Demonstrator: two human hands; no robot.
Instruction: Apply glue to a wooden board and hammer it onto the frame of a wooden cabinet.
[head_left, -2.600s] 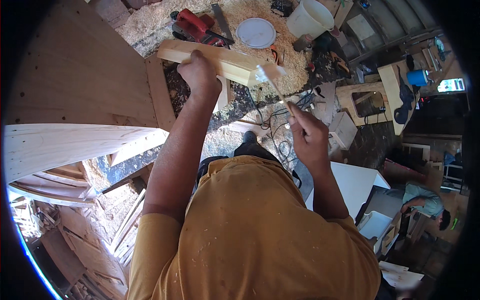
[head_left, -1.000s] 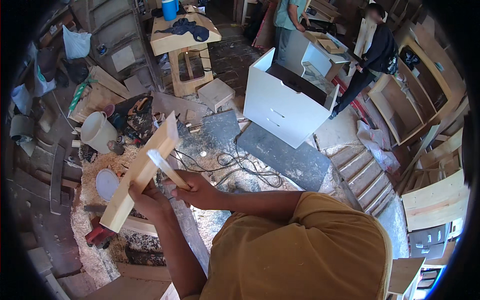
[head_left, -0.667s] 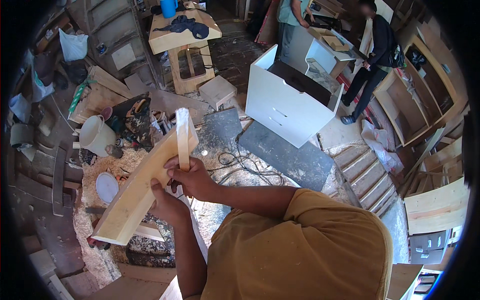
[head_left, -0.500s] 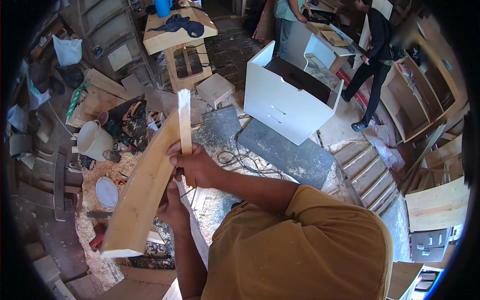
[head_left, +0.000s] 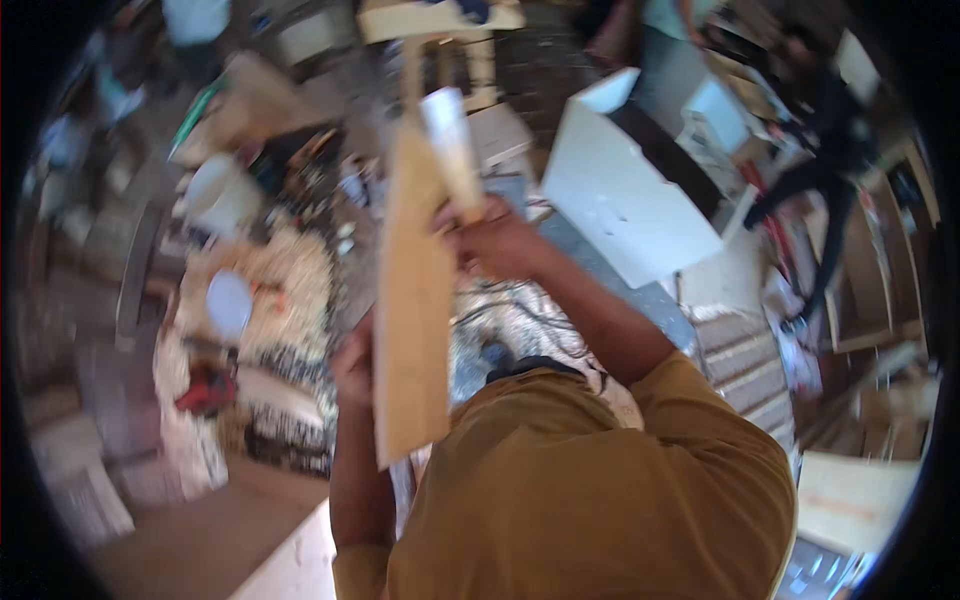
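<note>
A long, pale wooden board (head_left: 415,310) stands nearly upright in front of my chest. My left hand (head_left: 356,362) is closed on its left edge, with the fingers partly hidden behind the wood. Beside the board's upper end rises a narrow wooden strip (head_left: 455,160) with a white top. My right hand (head_left: 500,243) grips that strip at its lower part, close to the board's right edge. Whether strip and board are joined cannot be made out. Motion blurs the picture.
Wood shavings (head_left: 290,270) cover the floor at left, around a round white lid (head_left: 229,304) and a red tool (head_left: 207,388). Behind them stands a white bucket (head_left: 222,195). A white cabinet (head_left: 620,180) lies ahead on the right; a person in dark clothes (head_left: 835,125) stands beyond it.
The board has swung from a leftward slant to nearly upright and moved right, closer to my body. Both hands moved with it, still gripping. The whole view has shifted.
</note>
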